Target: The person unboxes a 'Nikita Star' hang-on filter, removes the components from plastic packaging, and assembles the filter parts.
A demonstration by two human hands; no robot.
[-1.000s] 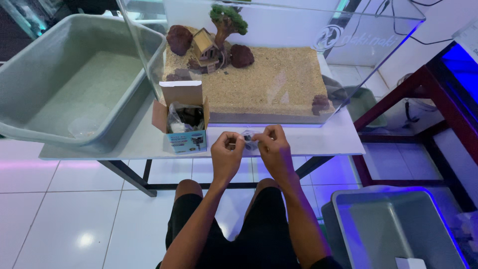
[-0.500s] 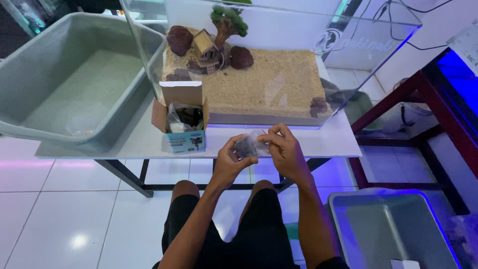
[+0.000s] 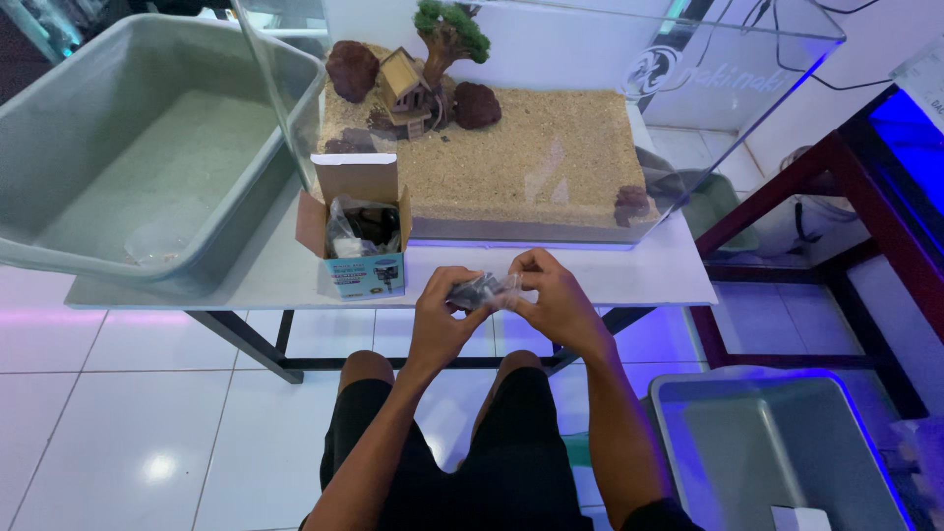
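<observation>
Both hands were raised together just in front of the near edge of the white table (image 3: 610, 280), above the person's knees. The left hand (image 3: 440, 313) and the right hand (image 3: 554, 300) each had a closed grip on a small clear plastic bag (image 3: 482, 291) holding dark parts, fingers pinching it from either side; the bag was clear of the table surface. Just to the left of the hands, on the table, stood an opened cardboard box (image 3: 361, 231) with a plastic-wrapped item inside. Behind it stood a glass aquarium (image 3: 551, 167) floored with sand and dressed with a miniature house (image 3: 405, 87), a small tree (image 3: 449, 29) and dark rocks. A large grey tub (image 3: 88, 128) rested at the table's left end.
</observation>
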